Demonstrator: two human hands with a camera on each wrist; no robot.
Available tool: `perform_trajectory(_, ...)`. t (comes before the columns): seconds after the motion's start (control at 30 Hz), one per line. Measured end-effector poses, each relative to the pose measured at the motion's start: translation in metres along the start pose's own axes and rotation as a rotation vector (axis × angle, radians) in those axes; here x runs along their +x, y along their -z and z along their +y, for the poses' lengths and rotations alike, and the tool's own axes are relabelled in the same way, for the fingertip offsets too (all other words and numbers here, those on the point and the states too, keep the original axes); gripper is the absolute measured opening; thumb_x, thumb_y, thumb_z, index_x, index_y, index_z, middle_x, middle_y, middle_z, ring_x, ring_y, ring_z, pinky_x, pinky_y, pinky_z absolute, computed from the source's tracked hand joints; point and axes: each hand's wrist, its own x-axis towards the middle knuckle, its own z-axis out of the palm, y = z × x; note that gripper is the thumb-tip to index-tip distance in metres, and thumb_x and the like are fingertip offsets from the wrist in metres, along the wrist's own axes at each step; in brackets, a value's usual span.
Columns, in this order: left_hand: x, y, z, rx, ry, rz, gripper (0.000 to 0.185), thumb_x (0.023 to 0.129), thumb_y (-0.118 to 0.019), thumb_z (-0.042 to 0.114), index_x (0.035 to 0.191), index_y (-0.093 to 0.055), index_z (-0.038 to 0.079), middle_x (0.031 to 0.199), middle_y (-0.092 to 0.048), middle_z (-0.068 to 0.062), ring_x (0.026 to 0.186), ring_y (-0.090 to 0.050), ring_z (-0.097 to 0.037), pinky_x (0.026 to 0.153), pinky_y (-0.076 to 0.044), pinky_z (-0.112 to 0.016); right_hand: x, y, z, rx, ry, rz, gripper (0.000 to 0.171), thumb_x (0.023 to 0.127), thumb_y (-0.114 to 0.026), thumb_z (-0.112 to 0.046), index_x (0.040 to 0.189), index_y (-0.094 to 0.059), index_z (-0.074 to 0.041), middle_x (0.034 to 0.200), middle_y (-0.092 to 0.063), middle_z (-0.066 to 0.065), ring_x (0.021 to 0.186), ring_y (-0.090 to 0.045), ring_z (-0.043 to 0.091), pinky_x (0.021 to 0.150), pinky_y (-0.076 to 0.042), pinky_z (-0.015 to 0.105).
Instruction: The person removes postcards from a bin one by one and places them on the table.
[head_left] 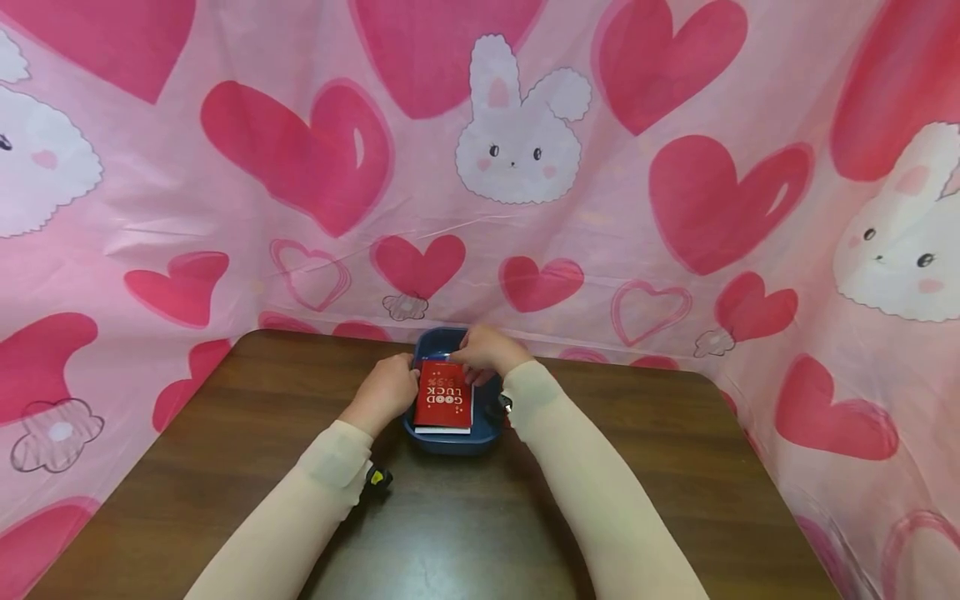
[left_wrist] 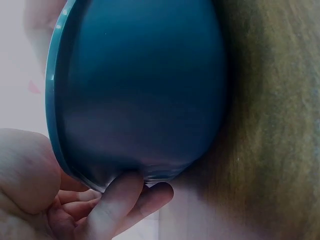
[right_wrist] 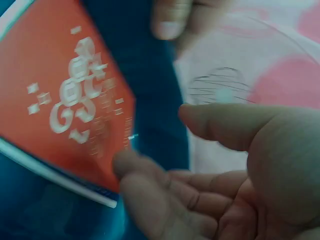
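Note:
A blue plastic basin (head_left: 452, 446) stands on the table, holding a red notebook (head_left: 444, 408) with "GOOD LUCK" printed on its cover and white page edges. My left hand (head_left: 388, 387) grips the basin's left rim, and in the left wrist view its fingers (left_wrist: 122, 195) curl at the rim of the basin (left_wrist: 145, 85). Over the far right part of the basin is my right hand (head_left: 489, 350). The right wrist view shows its fingertips (right_wrist: 127, 162) right at a corner of the notebook (right_wrist: 60, 95), with the thumb apart from them.
The brown wooden table (head_left: 442, 517) reaches to a pink curtain (head_left: 442, 200) with hearts and rabbits, hanging close behind the basin and along both sides. Each wrist carries a small dark camera, such as the left wrist camera (head_left: 378, 477).

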Motion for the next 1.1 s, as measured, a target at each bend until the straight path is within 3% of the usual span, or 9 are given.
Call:
perform_trajectory(0.13,0.001,-0.001,0.0,0.0,0.0,-0.001,0.051,0.117,-0.058,0.02,0.161,-0.056,-0.005,0.157,-0.066,-0.029,0.142,-0.068,-0.047,0.121,-0.054,-0.068,0.007,-0.012,-0.004,-0.206,-0.054,0.05,0.038,0.101,-0.087,-0.032,0.106,-0.077,0.004,0.083,-0.081,0.017,0.066,-0.08,0.027,0.066,-0.071,0.039)
perform_trajectory(0.3,0.001,-0.001,-0.001,0.003,-0.005,-0.003,0.049,0.117,-0.058,0.02,0.159,-0.058,-0.005,0.154,-0.068,-0.029,0.137,-0.071,-0.046,0.12,-0.056,-0.068,0.011,-0.025,-0.006,-0.341,-0.111,0.08,0.059,0.091,-0.096,-0.047,0.12,-0.076,0.001,0.089,-0.079,0.012,0.068,-0.079,0.026,0.063,-0.068,0.035)
perform_trajectory(0.43,0.001,-0.001,-0.002,0.0,-0.007,-0.005,0.046,0.117,-0.058,0.02,0.155,-0.061,-0.005,0.148,-0.072,-0.027,0.128,-0.075,-0.043,0.116,-0.059,-0.066,0.016,-0.033,-0.005,-0.334,-0.146,0.094,0.072,0.084,-0.101,-0.049,0.132,-0.074,-0.002,0.1,-0.078,0.011,0.074,-0.077,0.025,0.064,-0.067,0.035)
perform_trajectory(0.57,0.0,0.0,-0.001,0.003,-0.021,0.006,0.044,0.116,-0.058,0.02,0.152,-0.063,-0.006,0.144,-0.074,-0.028,0.124,-0.076,-0.042,0.114,-0.06,-0.066,0.019,-0.035,-0.003,-0.315,-0.158,0.125,0.073,0.081,-0.104,-0.045,0.132,-0.074,-0.003,0.104,-0.077,0.011,0.076,-0.077,0.026,0.062,-0.068,0.036)
perform_trajectory(0.77,0.0,0.0,0.0,0.012,-0.023,0.012,0.046,0.116,-0.058,0.019,0.155,-0.061,-0.007,0.148,-0.072,-0.029,0.128,-0.075,-0.044,0.115,-0.06,-0.065,0.012,-0.03,-0.004,-0.385,-0.062,0.192,0.054,0.084,-0.103,-0.037,0.116,-0.079,0.0,0.097,-0.08,0.01,0.075,-0.077,0.024,0.075,-0.07,0.038)
perform_trajectory(0.9,0.001,-0.001,-0.001,0.014,-0.012,0.003,0.049,0.116,-0.059,0.02,0.158,-0.058,-0.006,0.153,-0.069,-0.029,0.133,-0.073,-0.044,0.117,-0.059,-0.065,0.006,-0.025,-0.006,-0.336,-0.038,0.21,0.046,0.088,-0.1,-0.031,0.114,-0.078,0.001,0.092,-0.079,0.011,0.073,-0.076,0.024,0.073,-0.069,0.036)
perform_trajectory(1.1,0.001,-0.001,0.0,0.025,-0.03,0.015,0.046,0.116,-0.059,0.019,0.154,-0.062,-0.006,0.147,-0.072,-0.029,0.127,-0.075,-0.043,0.114,-0.061,-0.065,0.007,-0.016,-0.006,-0.259,0.033,0.218,0.038,0.091,-0.097,-0.023,0.109,-0.074,0.002,0.091,-0.078,0.013,0.073,-0.074,0.023,0.071,-0.067,0.034)
